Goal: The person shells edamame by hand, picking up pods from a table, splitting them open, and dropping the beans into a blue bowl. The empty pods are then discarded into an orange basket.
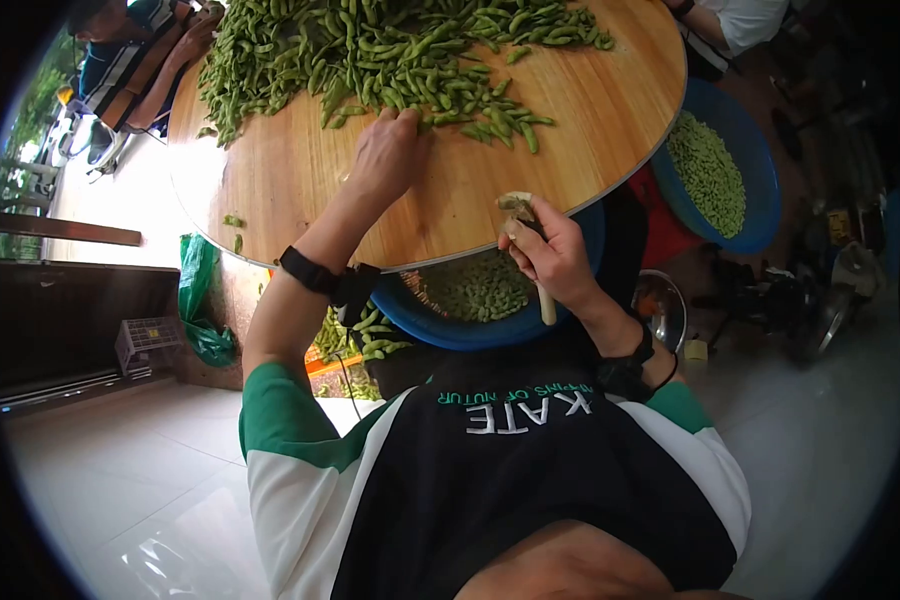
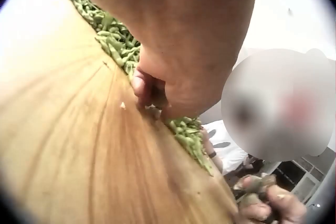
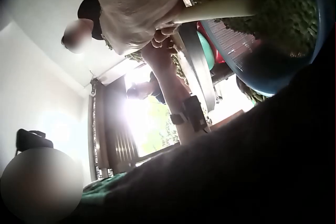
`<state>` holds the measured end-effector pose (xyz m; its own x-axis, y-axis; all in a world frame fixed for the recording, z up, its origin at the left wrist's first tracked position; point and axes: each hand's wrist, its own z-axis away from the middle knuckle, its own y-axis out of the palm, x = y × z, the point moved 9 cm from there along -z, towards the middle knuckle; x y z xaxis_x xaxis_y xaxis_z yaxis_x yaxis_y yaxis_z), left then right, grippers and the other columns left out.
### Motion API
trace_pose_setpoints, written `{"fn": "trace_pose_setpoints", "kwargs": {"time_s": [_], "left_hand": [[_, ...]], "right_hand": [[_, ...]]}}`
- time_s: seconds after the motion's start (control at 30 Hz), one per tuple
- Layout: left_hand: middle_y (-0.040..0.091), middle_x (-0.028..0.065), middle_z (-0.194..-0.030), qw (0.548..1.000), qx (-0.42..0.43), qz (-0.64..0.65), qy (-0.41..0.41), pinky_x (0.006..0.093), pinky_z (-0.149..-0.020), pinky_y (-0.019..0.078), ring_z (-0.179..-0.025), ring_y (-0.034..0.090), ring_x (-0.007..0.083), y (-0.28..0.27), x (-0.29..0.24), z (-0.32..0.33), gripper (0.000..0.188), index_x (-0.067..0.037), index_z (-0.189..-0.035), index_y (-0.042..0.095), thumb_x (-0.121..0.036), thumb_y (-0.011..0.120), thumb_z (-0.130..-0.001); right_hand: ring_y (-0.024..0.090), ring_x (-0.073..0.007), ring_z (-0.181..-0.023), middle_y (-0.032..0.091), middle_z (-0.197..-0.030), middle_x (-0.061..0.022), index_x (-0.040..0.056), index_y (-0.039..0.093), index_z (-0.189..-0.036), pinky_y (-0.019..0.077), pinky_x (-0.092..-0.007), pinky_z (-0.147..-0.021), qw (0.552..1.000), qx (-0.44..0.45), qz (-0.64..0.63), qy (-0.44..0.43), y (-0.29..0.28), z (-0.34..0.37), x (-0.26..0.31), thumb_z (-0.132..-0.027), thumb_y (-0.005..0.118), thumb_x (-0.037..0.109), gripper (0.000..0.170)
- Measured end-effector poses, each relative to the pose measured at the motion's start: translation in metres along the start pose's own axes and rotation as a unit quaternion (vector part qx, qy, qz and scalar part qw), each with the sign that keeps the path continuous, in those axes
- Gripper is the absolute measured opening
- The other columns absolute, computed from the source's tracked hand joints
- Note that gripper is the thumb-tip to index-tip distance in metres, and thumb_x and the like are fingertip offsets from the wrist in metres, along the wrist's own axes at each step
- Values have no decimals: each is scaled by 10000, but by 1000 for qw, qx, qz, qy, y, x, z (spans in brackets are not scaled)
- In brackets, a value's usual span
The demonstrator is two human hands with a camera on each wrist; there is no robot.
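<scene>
Green pods (image 1: 370, 50) lie heaped across the far part of a round wooden table (image 1: 600, 110). At the heap's near edge is the left hand (image 1: 385, 155), its fingers bent down at the tabletop. The left wrist view has this hand (image 2: 178, 82) with curled fingertips low over the wood; what lies between them is unclear. Beyond the table's near rim, the right hand (image 1: 555, 255) grips a pale handle (image 1: 547, 305), with a small dark-and-pale piece near thumb and fingers. From the right wrist, the handle (image 3: 215, 13) extends beside the hand (image 3: 139, 11).
Below the near rim stands a blue basin (image 1: 450, 335) holding shelled beans (image 1: 490, 285); another blue basin (image 1: 765, 205) with beans is at the right. Orange crates with pods, a green bag (image 1: 198, 310) and a metal bowl (image 1: 660, 300) are around. Other people sit at the table's far sides.
</scene>
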<state>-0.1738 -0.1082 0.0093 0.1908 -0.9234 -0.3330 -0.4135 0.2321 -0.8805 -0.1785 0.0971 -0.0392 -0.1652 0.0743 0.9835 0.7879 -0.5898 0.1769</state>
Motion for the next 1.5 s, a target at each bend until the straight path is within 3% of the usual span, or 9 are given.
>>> {"fn": "trace_pose_setpoints", "kwargs": {"time_s": [0.23,0.33,0.43,1.1,1.17,1.2,1.3,1.43,1.5], "left_hand": [[601,216,-862,997,-11,-64,47,429,-706,492,-798,602,384,-7,-5,24,170,2,-909,584,-147,599,-828],[625,136,-753,963,69,239,-107,337,-573,486,-632,609,256,-3,6,46,131,-7,-902,584,-129,592,-855],[607,15,-704,799,156,541,-213,186,-478,380,-551,540,54,7,-21,72,97,-7,-930,586,-101,571,-909],[562,0,-724,809,153,545,-158,217,-534,390,-600,489,58,12,-25,87,48,-26,-916,579,-63,576,-885],[556,13,-712,629,229,701,-245,232,-492,385,-573,493,80,33,-29,95,68,-34,-942,587,-67,567,-886],[556,13,-712,629,228,701,-245,232,-492,385,-573,493,80,33,-29,97,68,-34,-942,587,-67,567,-886],[555,25,-700,352,323,851,-220,247,-439,364,-511,472,117,37,-67,107,129,-26,-1007,574,-88,518,-909],[544,4,-709,508,238,782,-271,257,-450,370,-541,498,122,39,-51,100,111,-36,-996,572,-60,563,-888],[561,43,-723,793,119,578,-150,305,-476,405,-555,538,190,9,-40,87,140,-31,-962,563,-22,627,-838]], "right_hand": [[451,-55,-600,570,-865,-75,-28,412,-1315,375,-177,-459,995,21,-96,-7,2,-4,8,-978,427,155,384],[458,-65,-602,572,-874,-80,-28,395,-1333,378,-178,-456,987,41,-150,28,14,-12,6,-976,440,153,402],[466,-79,-599,571,-870,-87,-13,369,-1356,379,-178,-444,972,76,-216,50,27,-18,6,-976,451,160,425],[415,-57,-525,571,-815,-78,16,440,-1330,344,-160,-402,964,91,-229,99,37,-9,-3,-961,479,125,387],[393,-59,-514,558,-809,-81,28,456,-1320,335,-155,-395,918,157,-337,141,43,-8,-7,-959,487,131,378],[393,-59,-514,558,-809,-81,28,456,-1320,335,-155,-395,918,159,-336,141,42,-8,-9,-959,487,131,378],[366,-61,-513,540,-813,-75,48,444,-1334,327,-154,-390,862,229,-429,145,54,-4,-2,-960,491,144,389],[377,-58,-543,540,-868,-84,40,496,-1253,337,-154,-398,844,167,-486,155,51,-8,-4,-950,503,144,320],[382,-58,-556,532,-876,-77,51,491,-1262,337,-151,-403,847,140,-486,165,48,-8,-8,-949,507,148,328]]}}
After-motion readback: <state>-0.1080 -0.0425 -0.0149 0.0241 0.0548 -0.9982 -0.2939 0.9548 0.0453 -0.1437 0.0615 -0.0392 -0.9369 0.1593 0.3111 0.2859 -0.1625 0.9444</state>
